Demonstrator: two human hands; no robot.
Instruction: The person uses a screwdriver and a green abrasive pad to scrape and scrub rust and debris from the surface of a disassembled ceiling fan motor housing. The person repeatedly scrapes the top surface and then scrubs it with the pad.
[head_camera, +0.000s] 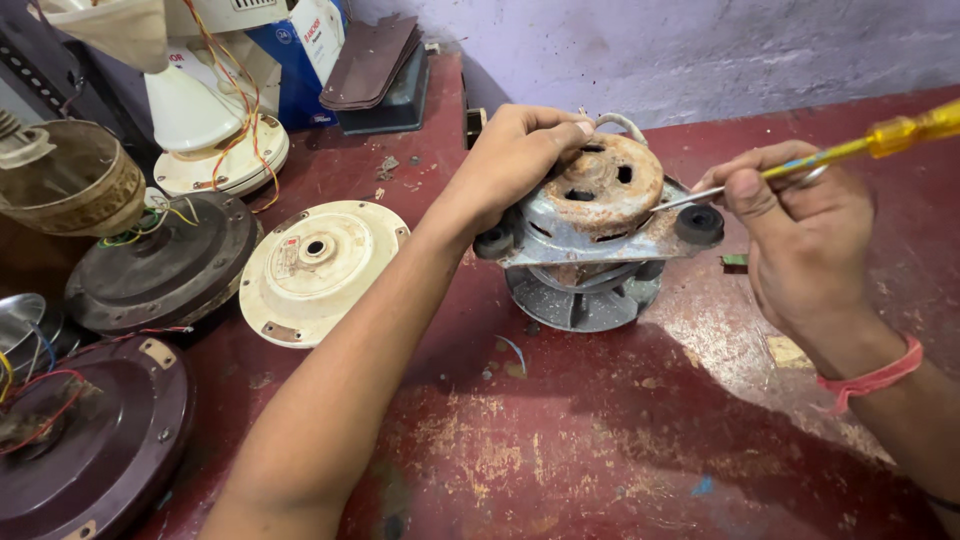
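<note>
A rusty round electric motor (600, 225) with a grey metal bracket and black rubber mounts stands on the worn red table (560, 440). My left hand (515, 160) grips the motor's rusted top from the left side. A screwdriver (860, 145) with a clear yellow handle is pinched in my right hand (800, 235). Its metal tip touches the right edge of the motor's rusted cap. A red band sits on my right wrist.
To the left lie several ceiling fan motor housings: a cream one (318, 268), a dark grey one (160, 265) with coloured wires, and a maroon one (90, 440). A white fan base (215, 130) and a blue box (300, 50) stand behind. A purple wall (700, 50) runs along the back.
</note>
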